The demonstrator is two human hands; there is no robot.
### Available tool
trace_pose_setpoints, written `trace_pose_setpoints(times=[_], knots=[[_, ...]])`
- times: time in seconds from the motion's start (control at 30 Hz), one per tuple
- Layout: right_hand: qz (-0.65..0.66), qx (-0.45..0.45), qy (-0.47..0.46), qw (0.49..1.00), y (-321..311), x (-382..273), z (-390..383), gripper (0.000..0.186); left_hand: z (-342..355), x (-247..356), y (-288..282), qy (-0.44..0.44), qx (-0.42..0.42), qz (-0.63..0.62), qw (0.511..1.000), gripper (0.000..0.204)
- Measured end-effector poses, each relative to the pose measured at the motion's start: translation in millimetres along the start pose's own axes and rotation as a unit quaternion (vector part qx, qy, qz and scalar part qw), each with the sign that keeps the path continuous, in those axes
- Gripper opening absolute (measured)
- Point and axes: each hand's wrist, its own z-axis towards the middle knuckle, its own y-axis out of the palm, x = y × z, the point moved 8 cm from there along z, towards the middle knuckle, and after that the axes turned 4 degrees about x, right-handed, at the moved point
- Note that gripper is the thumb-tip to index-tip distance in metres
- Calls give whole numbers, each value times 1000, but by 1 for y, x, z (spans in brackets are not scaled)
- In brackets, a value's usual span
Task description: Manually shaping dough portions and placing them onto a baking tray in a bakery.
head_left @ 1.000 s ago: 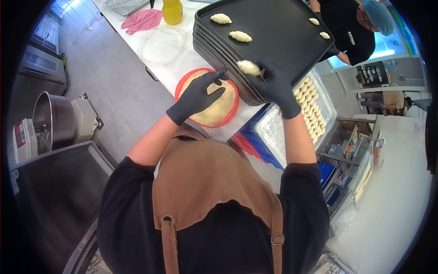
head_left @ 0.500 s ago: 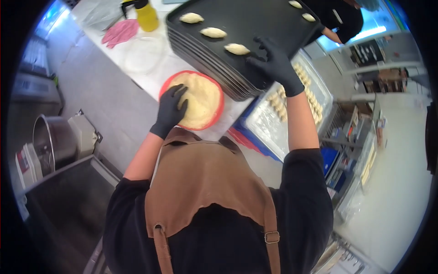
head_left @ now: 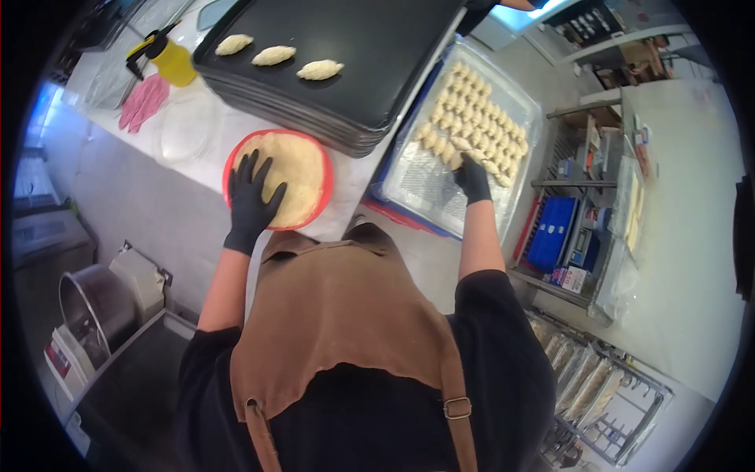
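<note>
My left hand (head_left: 250, 197), black-gloved, rests with fingers spread on the pale dough (head_left: 303, 173) in a red-rimmed bowl (head_left: 326, 181). Right of the stacked black trays (head_left: 354, 43), my right hand (head_left: 472, 175) reaches into a silver tray (head_left: 409, 197) of small shaped dough pieces (head_left: 472, 110) in rows; its fingers are curled on one piece, partly hidden by the glove. Three plump pale pieces (head_left: 274, 56) lie along the near part of the top black tray.
A yellow spray bottle (head_left: 174, 63), pink cloth (head_left: 143, 102) and clear lid (head_left: 185, 126) sit left. A co-worker's dark sleeve (head_left: 480, 8) shows at top. A shelved cart (head_left: 574, 185) stands right, a steel mixer bowl (head_left: 86, 303) lower left, a rack (head_left: 594, 393) lower right.
My right hand has let go of a dough piece on the black tray and moved down-right into the silver tray. My left hand stays on the bowl; the view has shifted.
</note>
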Motion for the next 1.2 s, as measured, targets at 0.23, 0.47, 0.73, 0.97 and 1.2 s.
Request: trace_pose_setpoints(times=[0.23, 0.47, 0.73, 0.97, 1.2], knots=[[-267, 88, -257, 925, -5, -25, 6, 20, 8, 24, 5, 64, -6, 15, 998, 71], [32, 110, -81, 990, -20, -12, -57, 31, 37, 32, 23, 140, -76, 2, 987, 72], [-229, -281, -153, 919, 221, -28, -253, 36, 22, 15, 29, 176, -168, -170, 955, 49], [-413, -275, -518, 696, 388, 11, -266, 37, 29, -43, -39, -50, 93, -364, 926, 33], [-438, -336, -603, 575, 410, 29, -286, 30, 0, -61, -62, -94, 177, -324, 925, 34]])
